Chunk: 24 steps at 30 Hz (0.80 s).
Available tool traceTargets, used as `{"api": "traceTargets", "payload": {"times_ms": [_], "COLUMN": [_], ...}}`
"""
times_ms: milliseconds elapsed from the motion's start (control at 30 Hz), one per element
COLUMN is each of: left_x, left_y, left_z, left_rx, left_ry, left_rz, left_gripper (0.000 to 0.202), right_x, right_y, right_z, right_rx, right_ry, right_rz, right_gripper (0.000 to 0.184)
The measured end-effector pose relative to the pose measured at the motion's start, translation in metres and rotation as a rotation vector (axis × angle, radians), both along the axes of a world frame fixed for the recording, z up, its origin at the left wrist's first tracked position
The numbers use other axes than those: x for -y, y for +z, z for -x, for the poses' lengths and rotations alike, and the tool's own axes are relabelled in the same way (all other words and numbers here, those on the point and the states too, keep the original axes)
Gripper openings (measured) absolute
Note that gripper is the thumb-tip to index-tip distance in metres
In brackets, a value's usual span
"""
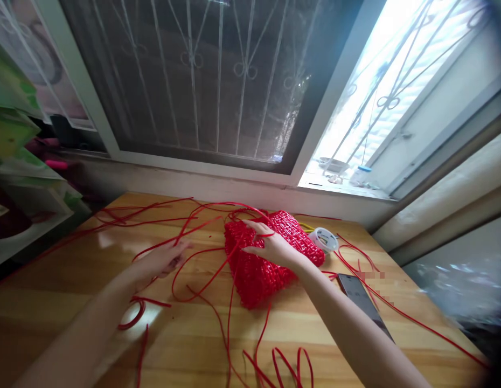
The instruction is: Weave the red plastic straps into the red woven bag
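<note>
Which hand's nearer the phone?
Right. The right hand is at the red weave, left of the phone; the left hand is farther left, past the weave.

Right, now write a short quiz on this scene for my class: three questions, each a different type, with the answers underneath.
1. True or false: the left hand is resting on the red woven piece.

2. Multiple choice: which of these lies on the table, just right of the right forearm?
a) a hammer
b) a phone
c) a plate

3. Fill the gap: the small jar on the window sill has a ____ lid.

Key
1. False: it is apart from the woven piece, over to its left.
2. b
3. blue
</note>
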State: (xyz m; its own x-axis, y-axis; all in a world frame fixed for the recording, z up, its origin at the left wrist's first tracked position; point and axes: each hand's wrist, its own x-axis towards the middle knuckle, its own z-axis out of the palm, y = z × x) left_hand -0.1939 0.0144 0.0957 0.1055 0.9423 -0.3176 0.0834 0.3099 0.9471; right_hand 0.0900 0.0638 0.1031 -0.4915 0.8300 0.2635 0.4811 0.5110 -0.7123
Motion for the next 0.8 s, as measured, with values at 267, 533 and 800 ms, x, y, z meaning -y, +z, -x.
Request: {"api": "traceTargets", "payload": {"times_ms": [267,533,800], "left_x": [0.014,-0.008,-0.018], "left_y": [0.031,0.015,0.014], "left_z": [0.013,0.03,0.037], "left_rx": [0.491,0.933,1.119], "left_ry": [-0.146,0.215,0.327], "left_rz": [-0.039,-0.16,-0.271], "left_gripper": [0.025,0.027,0.033], "right_x": [-0.066,-0.074,-0.073], "right_y": [-0.006,-0.013,0.019], "right_z": [-0.023,-0.057,-0.088], "right_rx": [-1.105,-1.201,-0.691], "right_ry": [-0.392,-0.465,-0.717], "right_rz": [0.568,0.414,-0.505], "right_gripper": [0.026,0.022,0.019]}}
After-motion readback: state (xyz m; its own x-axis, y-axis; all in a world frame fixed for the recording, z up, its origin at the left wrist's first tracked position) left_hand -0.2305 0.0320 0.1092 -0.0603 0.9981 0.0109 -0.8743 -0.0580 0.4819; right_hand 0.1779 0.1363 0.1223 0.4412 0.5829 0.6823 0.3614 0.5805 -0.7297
